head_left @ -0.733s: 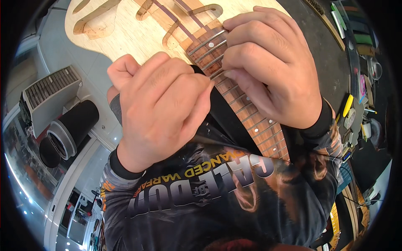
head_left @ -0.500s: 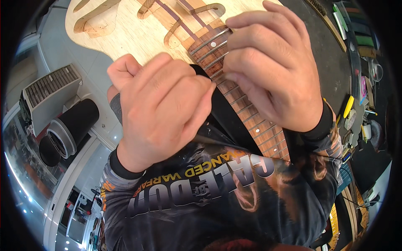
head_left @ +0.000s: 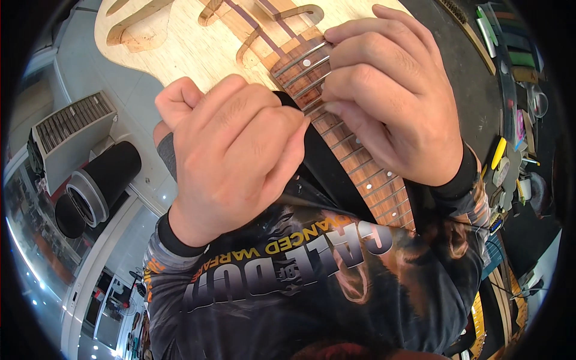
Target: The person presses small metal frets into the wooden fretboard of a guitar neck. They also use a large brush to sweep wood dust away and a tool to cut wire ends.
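Observation:
A pale wooden guitar body (head_left: 198,57) with routed cavities lies at the top. Its neck, with a reddish-brown fretboard (head_left: 384,195) bearing metal frets and round white inlay dots, runs down toward my lower right. My left hand (head_left: 234,156) is closed, its thumb and fingertips pinched together at the near edge of the fretboard. Across the neck, my right hand (head_left: 396,102) has bent fingers and a thumb drawn in toward them, touching the fretboard beside the body. The tips almost meet over one fret; whatever small thing they pinch is hidden.
On the right, a dark bench (head_left: 471,90) carries scattered tools, including a yellow-handled tool (head_left: 498,153) and a long brush (head_left: 459,18). At the left stand a grey vented box (head_left: 72,132) and a black cylinder (head_left: 117,171) on the pale floor (head_left: 135,93).
My right hand has shifted very slightly to the right along the fretboard, showing a little more of the frets. The left hand is almost still.

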Action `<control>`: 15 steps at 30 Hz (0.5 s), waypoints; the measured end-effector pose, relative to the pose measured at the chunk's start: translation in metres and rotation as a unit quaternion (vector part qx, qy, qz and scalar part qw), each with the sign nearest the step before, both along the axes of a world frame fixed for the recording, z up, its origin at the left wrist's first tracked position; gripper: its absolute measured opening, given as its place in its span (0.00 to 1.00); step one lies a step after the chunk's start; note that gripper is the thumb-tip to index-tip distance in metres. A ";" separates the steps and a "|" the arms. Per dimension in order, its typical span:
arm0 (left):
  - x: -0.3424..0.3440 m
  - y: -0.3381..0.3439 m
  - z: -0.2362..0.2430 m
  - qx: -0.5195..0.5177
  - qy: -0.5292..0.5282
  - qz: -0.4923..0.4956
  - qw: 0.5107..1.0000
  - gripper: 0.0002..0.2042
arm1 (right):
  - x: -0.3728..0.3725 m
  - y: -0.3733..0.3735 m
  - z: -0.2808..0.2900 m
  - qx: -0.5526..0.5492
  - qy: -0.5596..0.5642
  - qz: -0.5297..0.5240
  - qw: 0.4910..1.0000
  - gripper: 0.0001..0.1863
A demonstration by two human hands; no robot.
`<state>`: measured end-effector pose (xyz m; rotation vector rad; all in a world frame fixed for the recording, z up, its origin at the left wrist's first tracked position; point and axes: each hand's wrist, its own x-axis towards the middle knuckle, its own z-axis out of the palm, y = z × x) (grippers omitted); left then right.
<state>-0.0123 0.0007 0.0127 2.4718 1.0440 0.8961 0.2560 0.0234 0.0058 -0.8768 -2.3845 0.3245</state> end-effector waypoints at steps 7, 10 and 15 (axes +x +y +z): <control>0.001 0.003 0.001 0.002 0.001 -0.003 1.000 0.13 | -0.007 -0.003 0.014 -0.068 0.052 -0.020 0.996 0.09; 0.000 0.005 -0.002 0.008 0.001 0.005 1.000 0.13 | -0.012 0.002 0.034 -0.038 -0.052 -0.014 0.998 0.09; -0.001 0.000 0.001 -0.013 -0.002 -0.016 1.000 0.13 | -0.005 -0.015 0.002 -0.107 0.087 -0.023 0.990 0.08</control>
